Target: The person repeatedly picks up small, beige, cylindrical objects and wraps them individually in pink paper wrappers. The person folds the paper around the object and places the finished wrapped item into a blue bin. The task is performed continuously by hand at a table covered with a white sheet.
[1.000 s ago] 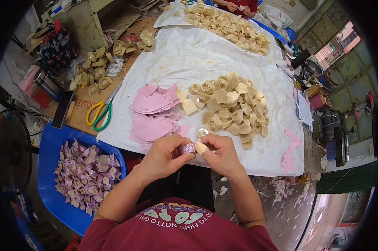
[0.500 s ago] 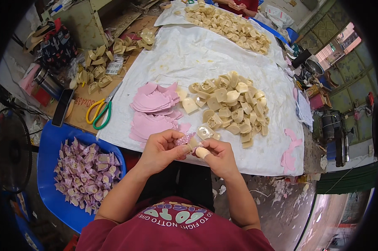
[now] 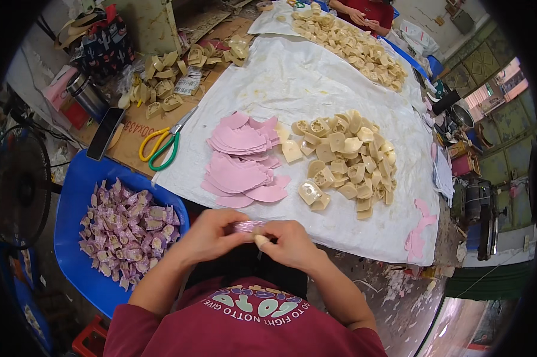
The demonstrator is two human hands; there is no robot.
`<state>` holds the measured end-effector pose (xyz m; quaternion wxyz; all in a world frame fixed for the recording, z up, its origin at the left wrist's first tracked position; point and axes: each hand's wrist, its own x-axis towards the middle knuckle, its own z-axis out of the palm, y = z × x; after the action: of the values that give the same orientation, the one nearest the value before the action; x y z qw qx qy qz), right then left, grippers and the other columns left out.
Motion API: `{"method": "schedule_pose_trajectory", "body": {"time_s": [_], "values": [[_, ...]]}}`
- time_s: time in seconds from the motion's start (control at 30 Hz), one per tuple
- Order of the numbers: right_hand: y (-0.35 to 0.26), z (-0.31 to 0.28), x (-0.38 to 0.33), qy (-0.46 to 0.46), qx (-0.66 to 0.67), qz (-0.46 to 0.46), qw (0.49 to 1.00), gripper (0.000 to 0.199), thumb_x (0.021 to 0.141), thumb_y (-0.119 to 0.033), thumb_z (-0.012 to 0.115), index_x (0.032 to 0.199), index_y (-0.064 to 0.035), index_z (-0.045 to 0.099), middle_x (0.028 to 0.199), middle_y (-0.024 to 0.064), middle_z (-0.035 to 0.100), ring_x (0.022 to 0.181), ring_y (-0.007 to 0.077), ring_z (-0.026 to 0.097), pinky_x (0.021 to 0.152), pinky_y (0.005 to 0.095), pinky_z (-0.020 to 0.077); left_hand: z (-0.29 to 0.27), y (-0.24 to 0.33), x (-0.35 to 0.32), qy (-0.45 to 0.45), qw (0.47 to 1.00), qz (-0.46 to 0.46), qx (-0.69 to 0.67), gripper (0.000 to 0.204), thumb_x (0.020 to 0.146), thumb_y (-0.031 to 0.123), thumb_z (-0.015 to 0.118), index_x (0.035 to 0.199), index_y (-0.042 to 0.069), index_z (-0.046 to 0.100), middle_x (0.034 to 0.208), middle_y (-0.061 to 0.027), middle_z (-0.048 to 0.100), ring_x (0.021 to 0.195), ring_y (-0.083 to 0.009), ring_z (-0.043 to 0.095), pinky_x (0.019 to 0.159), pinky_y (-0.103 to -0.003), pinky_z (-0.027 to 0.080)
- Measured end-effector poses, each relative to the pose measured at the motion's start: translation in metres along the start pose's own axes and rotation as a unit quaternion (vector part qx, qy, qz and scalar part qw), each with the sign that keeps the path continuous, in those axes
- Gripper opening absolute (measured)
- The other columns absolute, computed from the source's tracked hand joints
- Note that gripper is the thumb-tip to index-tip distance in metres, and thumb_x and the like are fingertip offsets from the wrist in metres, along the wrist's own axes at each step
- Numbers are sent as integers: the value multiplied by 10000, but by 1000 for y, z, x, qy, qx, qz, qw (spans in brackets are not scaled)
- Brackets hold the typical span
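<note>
Fingers (image 3: pixel 253 233) of my left hand (image 3: pixel 212 235) and right hand (image 3: pixel 289 243) pinch one pink-wrapped piece (image 3: pixel 249 226) (cream pile (image 3: pixel 346 157) at 1 o'clock).

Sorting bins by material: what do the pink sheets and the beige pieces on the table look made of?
Pink sheets: thin, matte, flexible, likely foam or fabric lining; they overlap and curl at the edges. Beige pieces: glossy, moulded, rigid-looking, probably plastic or rubber, with highlights on their curved faces.

The person wears a dark red T-shirt with short sleeves, and pale printed lettering curves across the chest. Both forearms are bare, and the left hand (image 3: pixel 206 238) and right hand (image 3: pixel 289 244) have no gloves, rings or watch.
</note>
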<state>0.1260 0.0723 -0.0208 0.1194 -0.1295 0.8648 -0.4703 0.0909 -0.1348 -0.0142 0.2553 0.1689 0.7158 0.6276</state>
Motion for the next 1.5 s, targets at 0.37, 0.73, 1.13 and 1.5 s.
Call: {"method": "schedule_pose_trajectory", "body": {"time_s": [0.37, 0.73, 1.13, 1.5], "values": [[12, 8, 91, 203, -214, -195, 935, 195, 718, -105, 727, 887, -49, 646, 888, 85, 595, 864, 283, 569, 740, 389, 464, -126, -12, -90, 411, 798, 1, 441, 701, 685, 72, 766, 1325, 29, 483, 1273, -176, 505, 1242, -341, 457, 1052, -392, 361], [25, 9, 100, 196, -64, -134, 969, 79, 733, -65, 689, 748, -15, 629, 841, 82, 584, 812, 286, 549, 729, 400, 446, -42, -52, 58, 231, 915, 187, 272, 656, 723, 111, 754, 1313, 15, 483, 1303, -191, 481, 1216, -356, 462, 1036, -396, 372], [25, 14, 101, 231, -122, -150, 954, 122, 717, -42, 705, 796, -23, 614, 783, 84, 570, 787, 264, 563, 703, 379, 451, -48, -62, 60, 183, 930, 172, 270, 673, 728, 33, 704, 1354, 49, 457, 1358, -203, 419, 1270, -366, 415, 1075, -392, 345], [38, -59, 35, 417, 256, -40, 871, 113, 798, -10, 680, 909, -22, 665, 876, 31, 645, 776, 88, 591, 678, 222, 464, -52, -61, 48, 342, 889, 181, 244, 547, 744, 52, 665, 1272, 43, 522, 1343, -177, 433, 1279, -303, 414, 1073, -360, 323]]}}
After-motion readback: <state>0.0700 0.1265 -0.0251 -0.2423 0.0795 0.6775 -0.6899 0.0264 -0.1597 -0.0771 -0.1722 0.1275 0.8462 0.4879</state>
